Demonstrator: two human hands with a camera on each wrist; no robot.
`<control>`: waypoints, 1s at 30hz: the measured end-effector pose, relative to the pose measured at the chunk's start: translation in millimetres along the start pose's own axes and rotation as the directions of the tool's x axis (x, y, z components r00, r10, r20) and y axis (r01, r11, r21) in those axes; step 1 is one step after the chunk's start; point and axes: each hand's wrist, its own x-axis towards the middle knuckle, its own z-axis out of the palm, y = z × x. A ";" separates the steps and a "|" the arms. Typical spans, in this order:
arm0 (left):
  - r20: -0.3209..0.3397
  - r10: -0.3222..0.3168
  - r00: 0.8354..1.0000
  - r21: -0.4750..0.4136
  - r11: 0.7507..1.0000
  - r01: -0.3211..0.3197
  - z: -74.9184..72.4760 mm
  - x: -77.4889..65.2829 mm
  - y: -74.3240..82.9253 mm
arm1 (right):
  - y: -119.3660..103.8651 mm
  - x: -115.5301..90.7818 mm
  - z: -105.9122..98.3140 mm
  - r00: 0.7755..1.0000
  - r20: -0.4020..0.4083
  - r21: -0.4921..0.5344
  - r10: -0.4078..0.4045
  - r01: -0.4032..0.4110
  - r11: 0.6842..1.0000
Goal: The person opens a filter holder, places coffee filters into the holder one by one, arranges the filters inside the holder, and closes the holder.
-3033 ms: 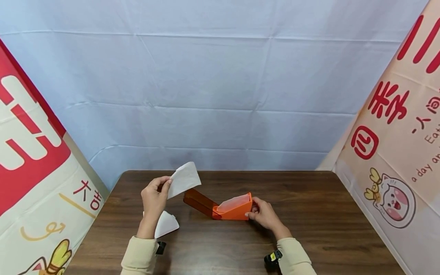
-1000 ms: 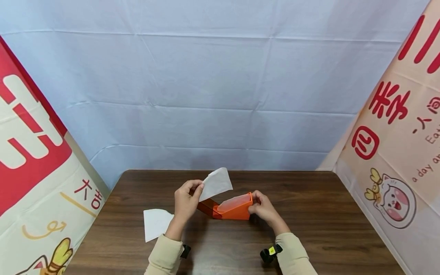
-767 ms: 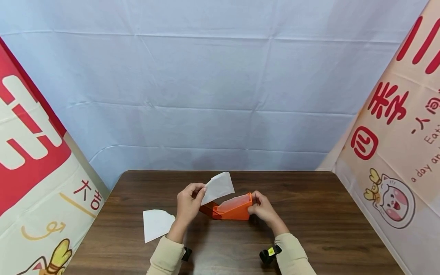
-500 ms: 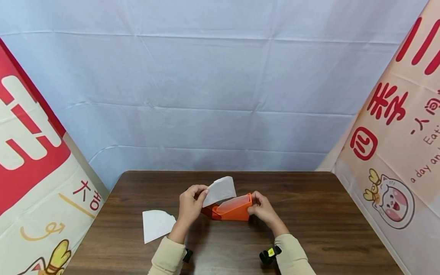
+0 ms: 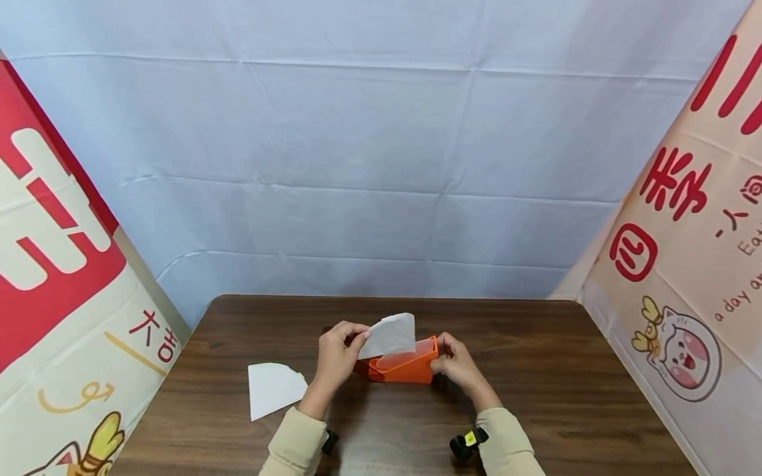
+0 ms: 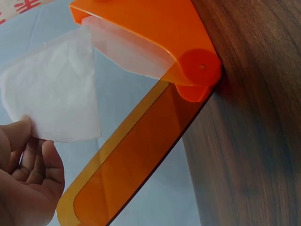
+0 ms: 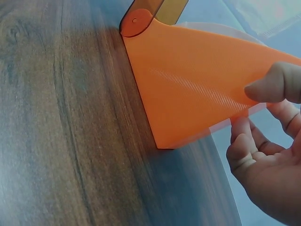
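My left hand (image 5: 339, 350) pinches the lower corner of a white fan-shaped coffee filter (image 5: 389, 336) between thumb and fingers. The filter overlaps the top of an orange filter holder (image 5: 411, 371) in the head view. Inside the holder stands a whitish translucent sheet or stack (image 6: 134, 52). A clear amber lid (image 6: 136, 150) is swung open on its hinge and slants out to the left. My right hand (image 5: 458, 365) grips the holder's tall right end, thumb on the front wall and fingers behind it. The holder's base stands on the table.
Another white paper coffee filter (image 5: 276, 390) lies flat on the dark wooden table (image 5: 536, 357), left of my left forearm. A pale blue cloth (image 5: 357, 165) hangs behind the table, with printed cloths at both sides.
My left hand has carried the filter rightward and then down, from above the lid to over the holder's opening. The right hand keeps its place at the holder's end, its grip slightly shifted.
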 end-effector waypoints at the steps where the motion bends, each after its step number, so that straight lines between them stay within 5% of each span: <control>1: 0.004 -0.002 1.000 -0.001 1.000 0.002 0.4 0.0 0.5 | 0.1 -0.2 -0.4 1.000 0.001 0.001 0.003 -0.003 1.000; 14: 0.072 -0.051 0.996 0.016 0.999 0.050 6.2 -3.4 3.7 | -0.6 0.1 -2.6 1.000 0.021 0.008 0.010 -0.010 1.000; 30: 0.061 -0.028 0.998 0.028 0.999 0.027 20.5 -7.0 -3.8 | 1.7 -0.1 1.8 0.999 -0.033 0.025 0.022 -0.021 0.999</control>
